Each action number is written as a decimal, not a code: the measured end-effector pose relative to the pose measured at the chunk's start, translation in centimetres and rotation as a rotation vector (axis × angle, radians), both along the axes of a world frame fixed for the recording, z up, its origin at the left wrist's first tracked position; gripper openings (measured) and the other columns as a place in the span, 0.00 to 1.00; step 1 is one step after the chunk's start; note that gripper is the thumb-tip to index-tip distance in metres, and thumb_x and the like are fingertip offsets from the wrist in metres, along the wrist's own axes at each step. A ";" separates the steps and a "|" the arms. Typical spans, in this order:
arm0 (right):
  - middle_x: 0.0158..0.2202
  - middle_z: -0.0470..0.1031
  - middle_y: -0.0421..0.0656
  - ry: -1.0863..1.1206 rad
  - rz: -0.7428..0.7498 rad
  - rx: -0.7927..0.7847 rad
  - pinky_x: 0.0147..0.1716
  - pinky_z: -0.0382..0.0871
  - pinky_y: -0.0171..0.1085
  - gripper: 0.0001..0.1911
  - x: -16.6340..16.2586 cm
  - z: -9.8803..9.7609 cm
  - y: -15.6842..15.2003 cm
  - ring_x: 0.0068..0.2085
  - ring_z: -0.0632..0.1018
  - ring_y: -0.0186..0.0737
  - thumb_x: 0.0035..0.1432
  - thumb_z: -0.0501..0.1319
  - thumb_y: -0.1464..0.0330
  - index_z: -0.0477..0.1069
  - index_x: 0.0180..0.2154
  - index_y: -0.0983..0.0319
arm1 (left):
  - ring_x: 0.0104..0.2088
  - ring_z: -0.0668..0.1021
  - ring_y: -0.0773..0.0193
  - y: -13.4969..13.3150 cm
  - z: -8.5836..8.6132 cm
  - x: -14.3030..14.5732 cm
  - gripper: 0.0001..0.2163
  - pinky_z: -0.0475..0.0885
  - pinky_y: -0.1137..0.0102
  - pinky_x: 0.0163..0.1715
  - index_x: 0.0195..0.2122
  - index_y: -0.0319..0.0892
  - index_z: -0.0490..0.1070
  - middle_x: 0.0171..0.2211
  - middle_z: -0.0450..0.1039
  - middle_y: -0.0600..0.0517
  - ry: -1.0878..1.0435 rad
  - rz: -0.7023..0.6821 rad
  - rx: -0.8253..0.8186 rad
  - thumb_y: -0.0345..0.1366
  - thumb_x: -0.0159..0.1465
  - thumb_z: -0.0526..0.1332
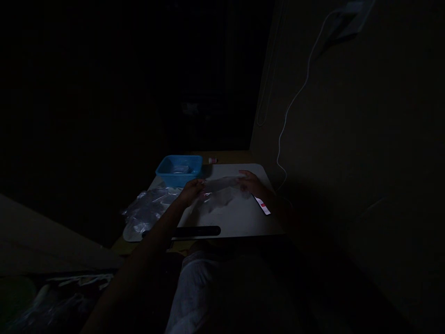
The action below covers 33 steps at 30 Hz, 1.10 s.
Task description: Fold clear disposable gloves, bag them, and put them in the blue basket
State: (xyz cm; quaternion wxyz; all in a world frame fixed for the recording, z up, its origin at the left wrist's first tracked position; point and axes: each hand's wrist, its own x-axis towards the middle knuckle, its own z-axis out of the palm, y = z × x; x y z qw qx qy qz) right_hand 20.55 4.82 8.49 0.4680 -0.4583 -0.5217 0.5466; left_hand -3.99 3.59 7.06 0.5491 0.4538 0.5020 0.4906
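A clear plastic bag (222, 191) is stretched between my two hands above a white tabletop (239, 220). Its left end is gripped by my left hand (193, 190), fingers closed. My right hand (252, 183) pinches the other end, with one finger partly extended. Just under my right wrist lies a phone (263, 206) with a lit screen. More crumpled clear plastic bags (149, 208) are heaped beside my left forearm. The room is very dark, so fine details of the fingers are hard to make out.
A blue plastic basin (179, 178) with something pale inside stands at the back left. Behind the table is a small pink-and-white item (212, 160). A long dark bar (198, 231) runs along the near edge. A white cable (285, 116) hangs down the right wall.
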 end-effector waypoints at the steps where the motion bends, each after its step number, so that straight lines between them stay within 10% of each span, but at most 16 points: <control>1: 0.21 0.71 0.34 0.014 0.010 -0.001 0.14 0.57 0.27 0.25 0.0 -0.1 0.0 0.16 0.67 0.27 0.40 0.62 0.71 0.62 0.44 0.62 | 0.21 0.72 0.70 -0.1 0.1 -0.1 0.14 0.69 0.73 0.21 0.31 0.39 0.67 0.23 0.70 0.55 -0.017 0.001 -0.018 0.35 0.44 0.66; 14: 0.25 0.73 0.37 -0.129 -0.174 0.122 0.17 0.60 0.29 0.33 2.0 -2.9 1.2 0.21 0.69 0.31 0.37 0.61 0.71 0.60 0.50 0.63 | 0.26 0.76 0.69 0.0 -1.3 -1.4 0.14 0.71 0.71 0.30 0.34 0.40 0.63 0.26 0.71 0.55 -0.147 0.191 -0.054 0.26 0.46 0.63; 24: 0.30 0.78 0.45 -0.317 0.417 0.093 0.19 0.59 0.27 0.28 0.4 3.1 0.7 0.24 0.71 0.30 0.44 0.62 0.71 0.63 0.50 0.65 | 0.46 0.71 0.58 -0.1 0.6 2.7 0.25 0.66 0.66 0.43 0.40 0.40 0.68 0.42 0.72 0.47 0.121 -0.155 0.225 0.34 0.38 0.69; 28: 0.30 0.76 0.43 -0.392 0.481 0.107 0.17 0.56 0.25 0.23 -0.5 5.5 0.4 0.21 0.68 0.26 0.45 0.62 0.70 0.67 0.46 0.66 | 0.37 0.74 0.63 -0.5 1.6 4.9 0.22 0.66 0.67 0.39 0.39 0.38 0.70 0.34 0.74 0.50 0.112 -0.418 0.190 0.38 0.42 0.68; 33: 0.28 0.74 0.40 -0.542 0.405 0.139 0.17 0.53 0.26 0.17 -0.5 7.1 0.2 0.19 0.63 0.24 0.46 0.61 0.70 0.71 0.41 0.66 | 0.28 0.71 0.68 -0.9 1.9 5.3 0.13 0.64 0.72 0.33 0.26 0.37 0.71 0.22 0.69 0.57 0.175 -0.393 0.205 0.40 0.42 0.66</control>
